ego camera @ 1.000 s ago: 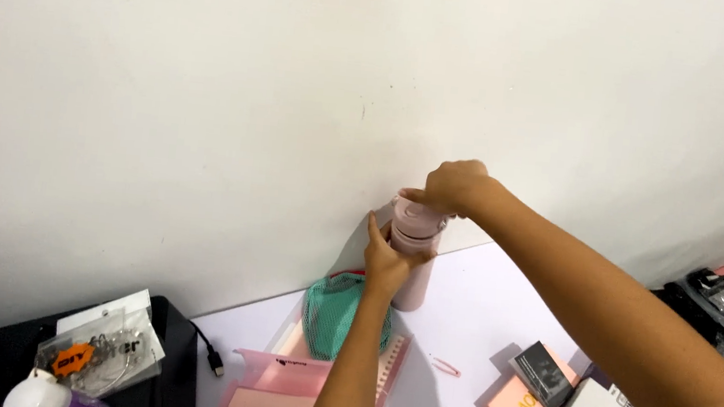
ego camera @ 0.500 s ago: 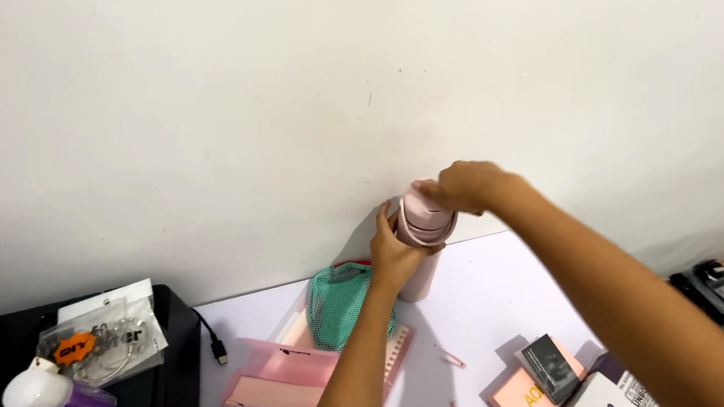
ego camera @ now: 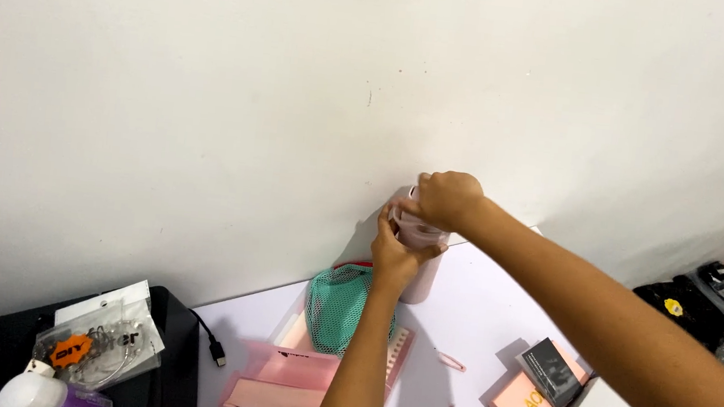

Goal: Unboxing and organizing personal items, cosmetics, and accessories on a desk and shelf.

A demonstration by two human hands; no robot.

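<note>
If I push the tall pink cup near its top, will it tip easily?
Probably yes. The pink cup stands upright, tall and narrow, so a push high up may tip it. It looks like thin plastic, likely light. For now the left hand grips its side and the right hand covers its top, which steadies it.

Two bare arms come into view from below, and both end near the pink tumbler point(ego camera: 420, 267) that stands at the wall. The left hand point(ego camera: 394, 255) has no ring and no watch, and the forearm under it is slim, bare all the way down, with no sleeve. The right hand point(ego camera: 444, 199), above the tumbler, is also without ring or bracelet. Its forearm is broader because it is closer to the camera, and no cuff or sleeve covers it.
</note>
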